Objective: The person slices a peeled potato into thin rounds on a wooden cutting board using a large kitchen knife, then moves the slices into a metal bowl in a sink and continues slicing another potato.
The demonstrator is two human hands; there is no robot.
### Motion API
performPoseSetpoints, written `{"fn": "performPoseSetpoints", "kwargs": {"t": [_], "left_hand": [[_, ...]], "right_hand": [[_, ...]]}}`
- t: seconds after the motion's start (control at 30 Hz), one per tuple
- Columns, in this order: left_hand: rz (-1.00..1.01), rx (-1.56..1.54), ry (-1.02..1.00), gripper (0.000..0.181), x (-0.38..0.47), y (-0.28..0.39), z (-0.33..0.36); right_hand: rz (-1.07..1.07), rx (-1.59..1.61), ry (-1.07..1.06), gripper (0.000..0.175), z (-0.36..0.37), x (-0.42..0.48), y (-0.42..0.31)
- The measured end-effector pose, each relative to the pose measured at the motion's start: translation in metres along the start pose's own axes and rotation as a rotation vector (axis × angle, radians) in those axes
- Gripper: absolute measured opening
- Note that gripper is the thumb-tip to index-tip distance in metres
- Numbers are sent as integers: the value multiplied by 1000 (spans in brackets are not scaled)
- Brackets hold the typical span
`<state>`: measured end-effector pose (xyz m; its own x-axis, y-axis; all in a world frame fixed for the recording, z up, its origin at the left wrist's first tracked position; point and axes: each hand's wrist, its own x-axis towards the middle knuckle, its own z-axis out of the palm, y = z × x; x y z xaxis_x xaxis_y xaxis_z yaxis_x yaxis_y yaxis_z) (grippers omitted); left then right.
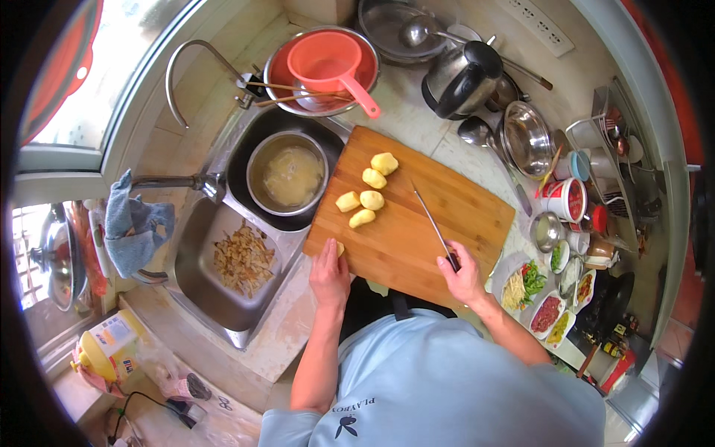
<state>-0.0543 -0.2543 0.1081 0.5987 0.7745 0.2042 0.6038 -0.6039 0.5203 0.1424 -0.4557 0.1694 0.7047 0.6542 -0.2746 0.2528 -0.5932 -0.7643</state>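
A wooden cutting board lies before me beside the sink. Several peeled potatoes are grouped on its left half. At the board's near left corner, my left hand closes around a pale yellow potato piece, mostly hidden by the fingers. My right hand grips the black handle of a kitchen knife over the right half of the board. Its blade appears nearly edge-on and points away from me, apart from the potatoes.
A metal pot with cloudy liquid sits in the far sink basin; peelings lie in the near basin. Beyond stand a red plastic ladle and an electric kettle. Dishes of cut ingredients line the right side.
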Motion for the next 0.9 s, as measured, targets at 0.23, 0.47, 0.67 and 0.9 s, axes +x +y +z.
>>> {"fn": "performPoseSetpoints", "kwargs": {"t": [0.23, 0.47, 0.67, 0.9], "left_hand": [[96, -172, 33, 34, -11, 5, -2], [343, -186, 31, 25, 1, -13, 5], [329, -213, 154, 21, -5, -11, 23], [269, -258, 217, 17, -11, -9, 36]], "right_hand": [[-282, -28, -152, 33, -1, -8, -34], [-441, -228, -211, 37, 26, 8, -50], [-514, -778, -383, 39, 29, 24, -81], [-510, -876, -538, 39, 23, 31, -90]]}}
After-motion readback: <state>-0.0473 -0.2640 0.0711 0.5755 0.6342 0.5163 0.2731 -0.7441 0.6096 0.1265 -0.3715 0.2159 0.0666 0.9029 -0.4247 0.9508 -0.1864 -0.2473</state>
